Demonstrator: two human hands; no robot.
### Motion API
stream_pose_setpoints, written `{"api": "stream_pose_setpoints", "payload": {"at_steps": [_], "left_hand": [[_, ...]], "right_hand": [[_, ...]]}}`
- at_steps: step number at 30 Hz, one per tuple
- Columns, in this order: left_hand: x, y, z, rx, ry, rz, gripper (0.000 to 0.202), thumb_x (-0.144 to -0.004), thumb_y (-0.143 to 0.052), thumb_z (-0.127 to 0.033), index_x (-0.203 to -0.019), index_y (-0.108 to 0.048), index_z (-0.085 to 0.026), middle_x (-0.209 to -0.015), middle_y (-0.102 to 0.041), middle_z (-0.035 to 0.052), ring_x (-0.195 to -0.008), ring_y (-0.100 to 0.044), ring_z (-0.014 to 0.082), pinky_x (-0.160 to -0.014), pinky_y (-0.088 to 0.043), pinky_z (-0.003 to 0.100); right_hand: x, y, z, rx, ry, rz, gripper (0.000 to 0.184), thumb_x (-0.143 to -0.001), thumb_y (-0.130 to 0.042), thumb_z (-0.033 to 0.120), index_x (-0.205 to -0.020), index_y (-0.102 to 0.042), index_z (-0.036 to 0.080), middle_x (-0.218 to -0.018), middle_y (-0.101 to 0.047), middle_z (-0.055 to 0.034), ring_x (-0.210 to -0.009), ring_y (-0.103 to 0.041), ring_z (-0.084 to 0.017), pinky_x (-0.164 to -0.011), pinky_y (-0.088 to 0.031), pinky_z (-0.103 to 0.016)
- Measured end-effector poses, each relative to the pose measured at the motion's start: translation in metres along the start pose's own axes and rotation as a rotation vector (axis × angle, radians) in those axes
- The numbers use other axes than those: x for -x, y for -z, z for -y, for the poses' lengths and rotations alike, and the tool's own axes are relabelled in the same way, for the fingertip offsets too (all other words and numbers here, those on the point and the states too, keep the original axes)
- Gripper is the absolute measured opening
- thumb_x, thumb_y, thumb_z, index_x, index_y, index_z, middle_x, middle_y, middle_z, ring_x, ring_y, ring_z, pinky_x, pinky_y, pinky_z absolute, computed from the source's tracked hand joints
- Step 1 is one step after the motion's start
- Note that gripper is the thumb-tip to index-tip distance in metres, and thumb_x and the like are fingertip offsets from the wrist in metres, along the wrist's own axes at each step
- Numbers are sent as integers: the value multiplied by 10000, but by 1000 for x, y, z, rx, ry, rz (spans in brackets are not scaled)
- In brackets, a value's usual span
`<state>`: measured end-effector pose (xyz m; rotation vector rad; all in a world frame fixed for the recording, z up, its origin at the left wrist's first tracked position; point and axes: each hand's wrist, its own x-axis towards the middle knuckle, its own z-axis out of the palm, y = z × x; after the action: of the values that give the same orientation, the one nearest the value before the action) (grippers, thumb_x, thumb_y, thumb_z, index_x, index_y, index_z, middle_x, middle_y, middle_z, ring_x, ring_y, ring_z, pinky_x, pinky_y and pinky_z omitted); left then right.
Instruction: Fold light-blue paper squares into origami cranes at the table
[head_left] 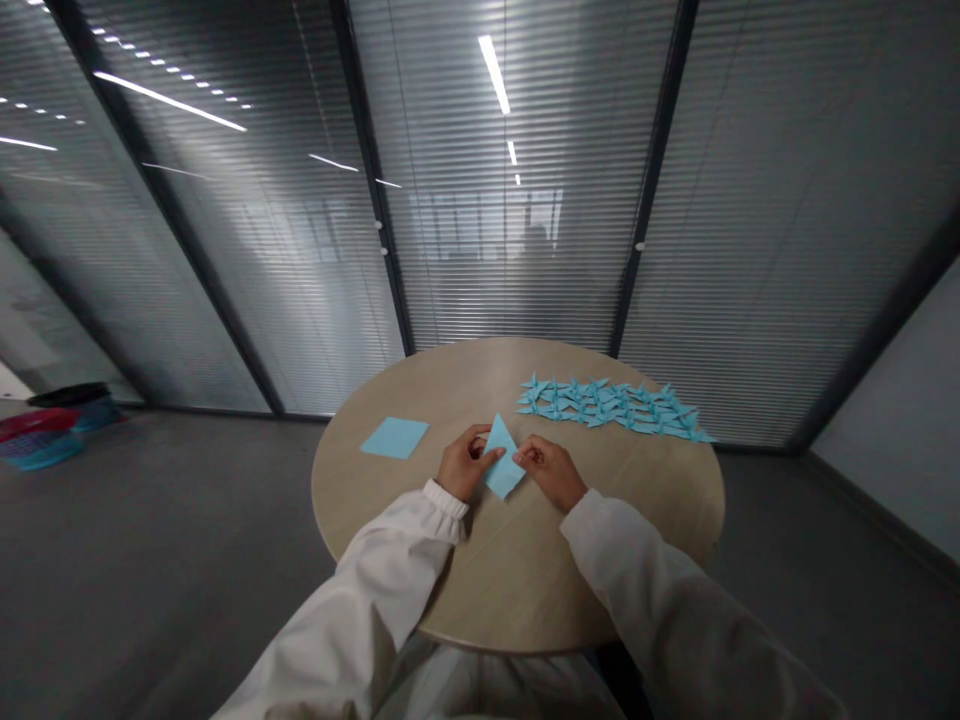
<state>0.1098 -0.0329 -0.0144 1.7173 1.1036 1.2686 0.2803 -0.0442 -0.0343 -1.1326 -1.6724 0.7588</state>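
Note:
Both my hands work a light blue sheet of paper (501, 462), folded into a pointed shape, near the middle of a round wooden table (517, 570). My left hand (465, 465) pinches its left edge with fingers closed. My right hand (551, 470) pinches its right side, fingers curled. White sleeves cover both arms.
A flat stack of light blue square paper (395, 437) lies to the left of my hands. Several folded blue paper cranes (611, 407) lie in rows at the table's far right. Glass walls with blinds stand behind. Coloured baskets (52, 425) sit on the floor at far left.

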Motion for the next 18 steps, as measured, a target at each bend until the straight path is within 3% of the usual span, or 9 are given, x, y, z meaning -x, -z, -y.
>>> {"api": "stream_pose_setpoints", "payload": {"at_steps": [18], "left_hand": [[0, 1, -4, 90, 34, -105, 424, -574, -728, -314, -939, -618, -127, -574, -602, -14, -516, -527, 97, -510, -411, 195]], "right_hand": [[-1, 1, 0, 30, -7, 0, 138, -751, -537, 316, -718, -542, 182, -613, -556, 27, -578, -508, -109, -571, -383, -213]]}}
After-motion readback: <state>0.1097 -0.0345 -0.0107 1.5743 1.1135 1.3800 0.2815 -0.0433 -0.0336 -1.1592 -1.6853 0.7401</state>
